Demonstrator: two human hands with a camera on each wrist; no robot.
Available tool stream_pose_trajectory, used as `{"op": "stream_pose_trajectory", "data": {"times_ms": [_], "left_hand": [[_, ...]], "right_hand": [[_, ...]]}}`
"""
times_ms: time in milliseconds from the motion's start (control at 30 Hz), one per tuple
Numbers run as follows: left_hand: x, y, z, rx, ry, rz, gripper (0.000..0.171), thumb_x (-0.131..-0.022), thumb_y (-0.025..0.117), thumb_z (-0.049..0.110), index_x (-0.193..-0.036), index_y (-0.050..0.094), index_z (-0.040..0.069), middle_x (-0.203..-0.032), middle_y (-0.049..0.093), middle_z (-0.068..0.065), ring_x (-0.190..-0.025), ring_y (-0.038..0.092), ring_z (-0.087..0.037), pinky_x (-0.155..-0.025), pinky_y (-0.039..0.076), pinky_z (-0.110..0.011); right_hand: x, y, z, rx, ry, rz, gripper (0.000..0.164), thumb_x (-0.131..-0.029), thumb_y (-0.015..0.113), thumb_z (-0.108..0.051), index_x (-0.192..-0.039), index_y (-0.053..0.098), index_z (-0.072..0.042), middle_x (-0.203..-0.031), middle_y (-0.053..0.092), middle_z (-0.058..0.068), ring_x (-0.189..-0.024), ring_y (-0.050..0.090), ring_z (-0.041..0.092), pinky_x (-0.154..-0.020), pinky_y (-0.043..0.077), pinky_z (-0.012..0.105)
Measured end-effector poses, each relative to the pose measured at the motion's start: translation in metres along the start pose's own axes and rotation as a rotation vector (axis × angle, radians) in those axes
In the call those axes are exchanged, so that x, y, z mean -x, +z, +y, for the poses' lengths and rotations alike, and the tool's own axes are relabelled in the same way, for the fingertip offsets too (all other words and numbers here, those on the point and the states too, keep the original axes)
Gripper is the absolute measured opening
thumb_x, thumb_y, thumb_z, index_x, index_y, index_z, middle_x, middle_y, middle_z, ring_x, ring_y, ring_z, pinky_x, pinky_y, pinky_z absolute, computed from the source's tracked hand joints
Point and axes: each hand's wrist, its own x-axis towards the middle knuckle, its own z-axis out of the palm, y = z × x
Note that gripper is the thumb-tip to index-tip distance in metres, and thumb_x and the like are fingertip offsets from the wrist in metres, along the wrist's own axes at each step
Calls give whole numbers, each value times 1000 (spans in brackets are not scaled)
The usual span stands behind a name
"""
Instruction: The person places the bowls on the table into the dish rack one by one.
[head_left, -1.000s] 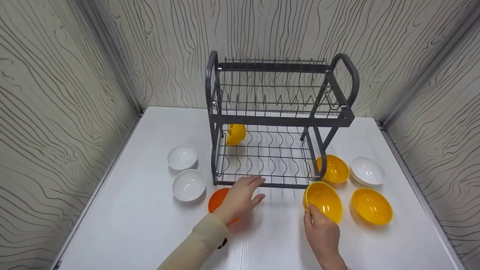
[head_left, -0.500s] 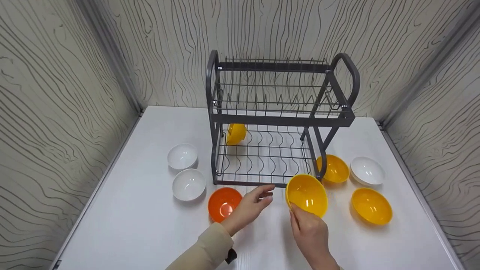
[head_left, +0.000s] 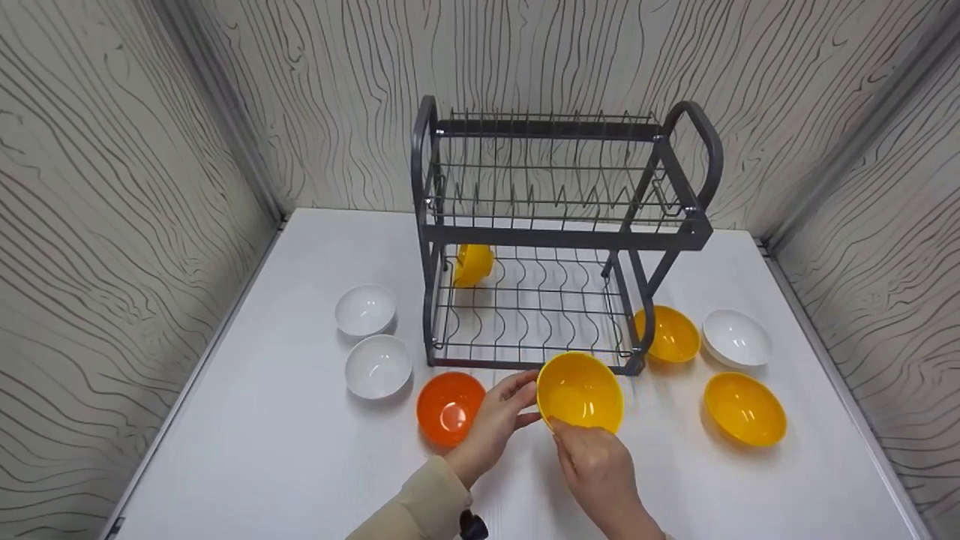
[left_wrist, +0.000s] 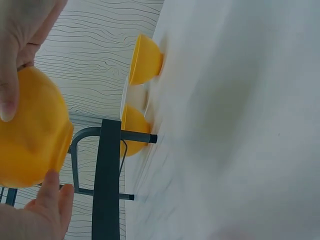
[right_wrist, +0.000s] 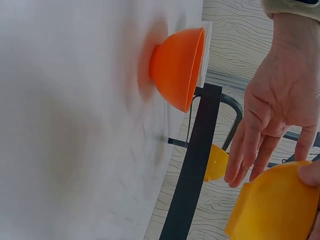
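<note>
My right hand [head_left: 600,469] pinches the near rim of a yellow bowl [head_left: 581,390], held tilted above the table in front of the rack. My left hand [head_left: 495,420] reaches to that bowl's left side with its fingers extended. In the left wrist view, its fingertips are at the foot of the yellow bowl [left_wrist: 30,135]; whether they press on it I cannot tell. Beside the left hand an orange bowl [head_left: 448,405] stands upright on the table. Another yellow bowl [head_left: 474,265] sits on its side in the lower tier of the dark dish rack [head_left: 562,238], at the left.
Two white bowls [head_left: 365,310] stand left of the rack. To its right are two yellow bowls [head_left: 744,409] and a white bowl [head_left: 736,339]. The rack's upper wire tier and handles [head_left: 697,150] rise above the lower tier. Patterned walls [head_left: 97,247] enclose the white table [head_left: 247,420].
My right hand has carried the yellow bowl leftward. My left hand has come off from over the orange bowl, shifting right until it meets the side of the carried bowl.
</note>
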Motion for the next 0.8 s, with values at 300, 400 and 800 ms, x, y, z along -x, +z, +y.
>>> {"op": "stream_pose_trajectory", "data": {"times_ms": [300, 400, 800], "left_hand": [[6, 0, 5, 47, 0, 29, 48, -86, 59, 40, -128, 51, 19, -129, 54, 1, -110, 58, -16, -95, 50, -31], [7, -1, 5, 68, -4, 43, 44, -87, 59, 34, -127, 52, 17, -128, 55, -1, -108, 58, -17, -94, 50, -31], [11, -4, 0, 338, 16, -17, 42, -88, 53, 22, -128, 52, 9, -128, 56, -6, -110, 61, -23, -95, 50, -33]], "right_hand": [[-2, 0, -2, -6, -66, -19, 51, -97, 30, -42, -92, 72, -12, -59, 63, -6, -50, 46, 8, -57, 51, 17], [-3, -1, -1, -17, -102, -15, 49, -96, 33, -41, -93, 71, -12, -68, 70, -4, -55, 56, 8, -64, 55, 22], [-7, -6, 2, -121, -29, 59, 51, -94, 39, -48, -122, 59, -11, -140, 48, 6, -136, 32, 13, -120, 7, 30]]}}
